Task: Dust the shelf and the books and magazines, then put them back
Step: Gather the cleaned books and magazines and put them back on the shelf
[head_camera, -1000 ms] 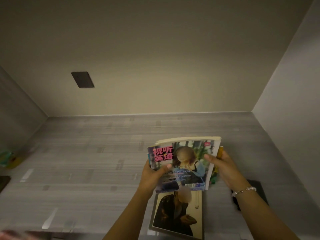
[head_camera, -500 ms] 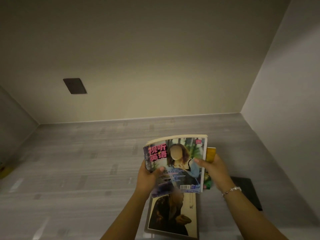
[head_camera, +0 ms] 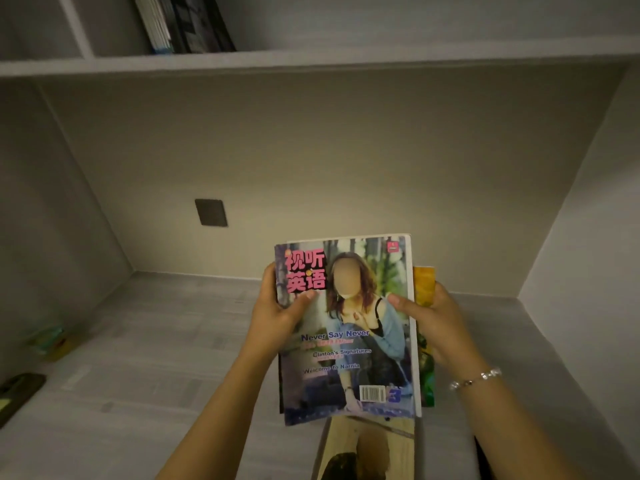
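Observation:
A stack of magazines (head_camera: 356, 341) is held upright above the grey desk surface (head_camera: 156, 358); the front cover shows a woman and pink Chinese title. My left hand (head_camera: 277, 313) grips the stack's left edge, thumb on the cover. My right hand (head_camera: 436, 323) grips the right edge, thumb on the cover, fingers behind a yellow-green magazine (head_camera: 425, 289) at the back. A cream-covered magazine (head_camera: 370, 452) lies flat on the desk beneath. The shelf board (head_camera: 346, 58) runs across the top, with several dark books (head_camera: 187, 22) leaning on it.
A dark wall plate (head_camera: 210, 212) is on the back wall. A dark flat object (head_camera: 19, 393) and a small green-yellow item (head_camera: 52, 341) lie at the left of the desk. Side walls close in left and right.
Both hands have lifted the magazine stack higher and closer to the camera. The view has tilted up, bringing the upper shelf and its books into sight.

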